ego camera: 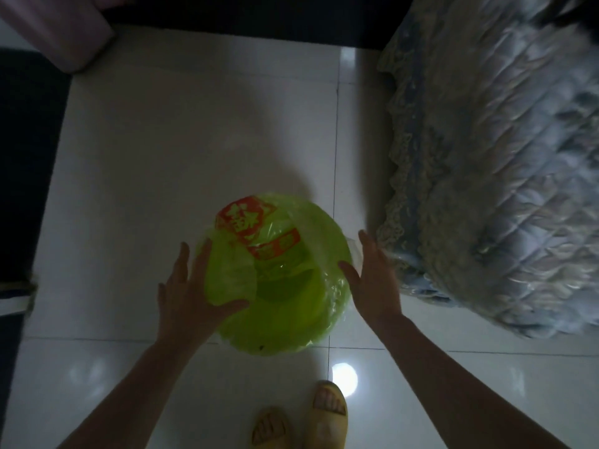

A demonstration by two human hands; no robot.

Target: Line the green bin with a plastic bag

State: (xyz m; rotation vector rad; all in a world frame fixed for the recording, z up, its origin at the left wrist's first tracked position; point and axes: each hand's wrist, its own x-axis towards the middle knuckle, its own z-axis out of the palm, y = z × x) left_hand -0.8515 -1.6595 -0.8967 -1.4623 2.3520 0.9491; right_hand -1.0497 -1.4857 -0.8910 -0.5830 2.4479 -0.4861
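A round green bin [291, 332] stands on the white tiled floor below me. A clear plastic bag [259, 231] with a red printed panel lies inside it and is folded over the rim. My left hand [191, 293] rests flat on the bin's left rim, fingers spread, thumb over the bag's edge. My right hand [376, 280] is at the right rim with fingers straight and apart, touching or just beside the bag. Neither hand grips anything.
A bed with a quilted blue-grey cover and lace trim [486, 189] stands close to the bin's right. Dark furniture [22, 189] runs along the left. A pink object [64, 30] is at the top left. My feet in yellow slippers [324, 413] are below the bin.
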